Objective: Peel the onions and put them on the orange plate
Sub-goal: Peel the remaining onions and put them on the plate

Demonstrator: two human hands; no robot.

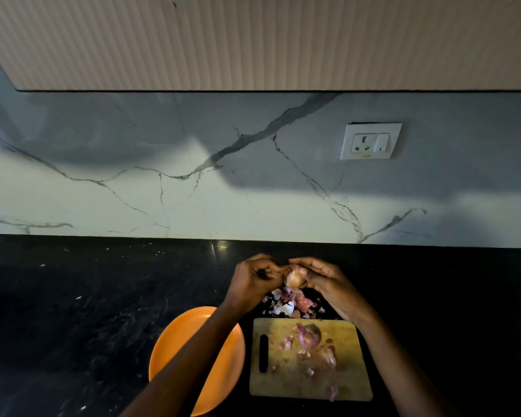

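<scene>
A: Lower centre of frame: our right hand (328, 284) grips the onion (294, 279); left hand (254, 279) pinches skin at its top, above the peel pile (289, 303).

B: The orange plate (175, 341), lower left, looks bare (arm hides part). Risks: a hard tug drops the onion into scraps; peel flakes land on the plate.

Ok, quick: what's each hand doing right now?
Left hand: closed, pinching skin on the small partly peeled onion.
Right hand: closed, holding that onion.

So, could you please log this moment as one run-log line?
step: peeling | left hand + right hand: both on onion | orange plate: no onion visible | peels: behind cutting board
</scene>
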